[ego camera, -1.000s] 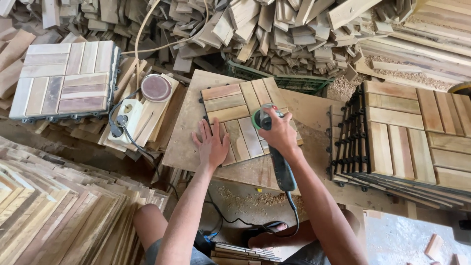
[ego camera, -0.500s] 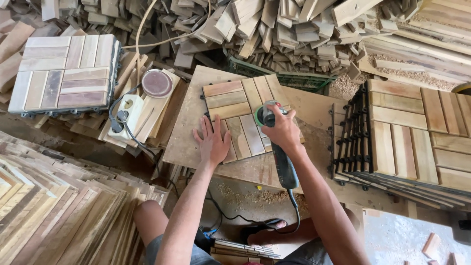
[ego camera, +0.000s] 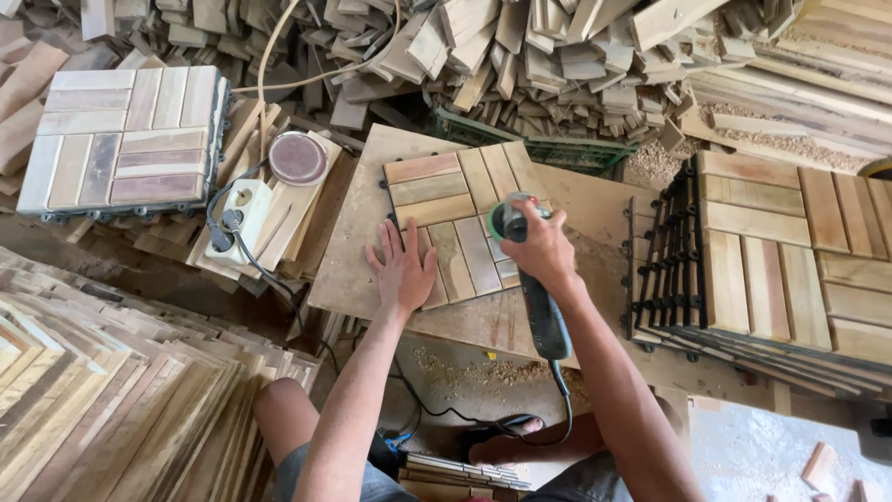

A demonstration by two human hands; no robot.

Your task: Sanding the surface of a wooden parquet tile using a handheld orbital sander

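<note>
While the left hand (ego camera: pixel 405 267) lies flat and open on the near-left corner of the wooden deck tile (ego camera: pixel 462 223), pinning it down without gripping anything, the right hand (ego camera: pixel 537 249) is clenched around the neck of an angle grinder (ego camera: pixel 526 270) whose green-rimmed sanding head sits on the tile's right side. That tile rests on a plywood work board (ego camera: pixel 353 251) right in front of the person, slats up, with little black plastic tabs poking out along its edges. Honestly it looks stiff and fairly light for its size, slats fixed to a plastic grid base, so I'd guess it slides around easily on dusty ply unless you press on it like that. Best place to grab it would be by two opposite edges, fingers under the grid, not by the tabs, which look like they could snap. The grinder's the heavier bit, and its black cord (ego camera: pixel 502 418) trails down past the person's knees. Off to the right there's a stack of finished tiles (ego camera: pixel 780 260), another tile stack (ego camera: pixel 125 139) sits upper left, a white power strip (ego camera: pixel 243 223) and a round sanding disc (ego camera: pixel 297 158) lie between, and loose offcuts (ego camera: pixel 520 56) are heaped behind.
</note>
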